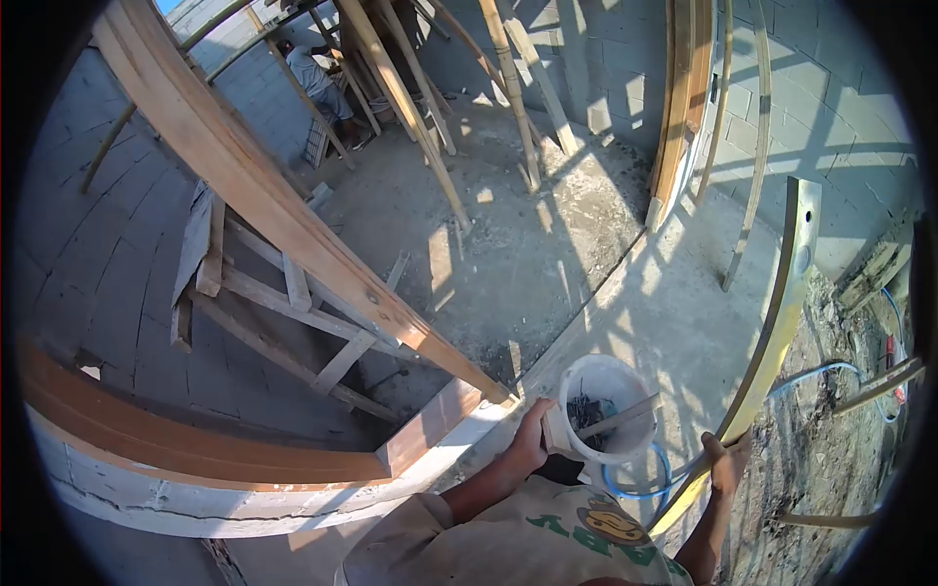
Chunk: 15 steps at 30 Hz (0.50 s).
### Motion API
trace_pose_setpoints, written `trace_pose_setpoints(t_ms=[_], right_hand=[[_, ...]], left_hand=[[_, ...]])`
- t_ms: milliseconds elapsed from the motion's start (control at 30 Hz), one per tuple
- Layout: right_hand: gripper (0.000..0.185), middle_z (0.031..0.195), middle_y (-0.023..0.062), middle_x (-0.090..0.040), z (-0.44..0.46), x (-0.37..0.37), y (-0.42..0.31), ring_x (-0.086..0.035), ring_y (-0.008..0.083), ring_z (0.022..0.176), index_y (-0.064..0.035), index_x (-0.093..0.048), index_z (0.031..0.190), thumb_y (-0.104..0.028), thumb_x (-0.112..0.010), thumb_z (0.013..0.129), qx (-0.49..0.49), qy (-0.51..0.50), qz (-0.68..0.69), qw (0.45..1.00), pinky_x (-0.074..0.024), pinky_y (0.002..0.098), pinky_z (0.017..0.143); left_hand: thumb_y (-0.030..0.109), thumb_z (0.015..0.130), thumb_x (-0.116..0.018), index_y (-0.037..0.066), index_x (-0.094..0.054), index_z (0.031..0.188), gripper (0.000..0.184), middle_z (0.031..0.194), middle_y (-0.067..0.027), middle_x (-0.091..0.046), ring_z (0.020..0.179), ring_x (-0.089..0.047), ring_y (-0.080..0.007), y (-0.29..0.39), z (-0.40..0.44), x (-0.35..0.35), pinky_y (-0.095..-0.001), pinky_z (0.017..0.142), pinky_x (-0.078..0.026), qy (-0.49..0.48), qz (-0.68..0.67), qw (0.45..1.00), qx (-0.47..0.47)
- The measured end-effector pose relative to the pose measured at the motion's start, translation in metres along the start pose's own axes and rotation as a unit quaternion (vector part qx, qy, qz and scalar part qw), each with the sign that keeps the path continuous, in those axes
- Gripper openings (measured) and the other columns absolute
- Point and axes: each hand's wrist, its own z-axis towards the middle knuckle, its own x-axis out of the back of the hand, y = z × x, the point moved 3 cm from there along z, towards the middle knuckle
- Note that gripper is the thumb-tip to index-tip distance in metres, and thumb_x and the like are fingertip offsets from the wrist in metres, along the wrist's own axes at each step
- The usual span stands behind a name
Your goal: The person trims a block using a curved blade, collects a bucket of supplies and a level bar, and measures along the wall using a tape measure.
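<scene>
L grip (pixel 529 439) closed on wht bucket (pixel 604 369); R grip (pixel 727 463) round long yel. bar (pixel 762 365).

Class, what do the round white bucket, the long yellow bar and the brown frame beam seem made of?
Round white bucket: probably plastic, matt, from its smooth wall. Long yellow bar: likely painted metal, given its crisp edges. Brown frame beam: apparently wood, perhaps varnished, with streaky grain.

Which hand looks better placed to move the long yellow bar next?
Probably the right hand: it is holding the yellow bar, while the left hand is at the side of the white bucket.
</scene>
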Motion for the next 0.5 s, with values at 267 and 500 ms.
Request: trace_pose_setpoints(t_ms=[267, 500], right_hand=[[0.055, 0.087, 0.0108, -0.054, 0.151, -0.086, -0.075, -0.052, 0.0232, 0.078, 0.0036, -0.051, 0.103, -0.014, -0.074, 0.056, 0.024, -0.066, -0.102, 0.992, -0.0451, 0.0361, 0.072], [0.062, 0.091, 0.0149, -0.052, 0.270, -0.193, -0.149, -0.051, 0.0255, 0.085, 0.0077, -0.050, 0.103, -0.018, -0.079, 0.055, 0.075, -0.160, -0.115, 0.977, -0.0439, 0.0382, 0.078]], left_hand=[[0.041, 0.079, -0.062, 0.013, -0.056, 0.102, 0.036, 0.098, -0.0066, -0.057, 0.091, -0.057, -0.0232, 0.055, 0.166, -0.030, -0.0438, 0.081, -0.046, 0.089, -0.004, 0.996, 0.000], [0.037, 0.080, -0.062, 0.017, -0.055, 0.097, 0.027, 0.086, -0.0016, -0.054, 0.078, -0.056, -0.0176, 0.177, 0.239, -0.043, -0.0366, 0.070, -0.046, 0.168, -0.086, 0.980, -0.070]])
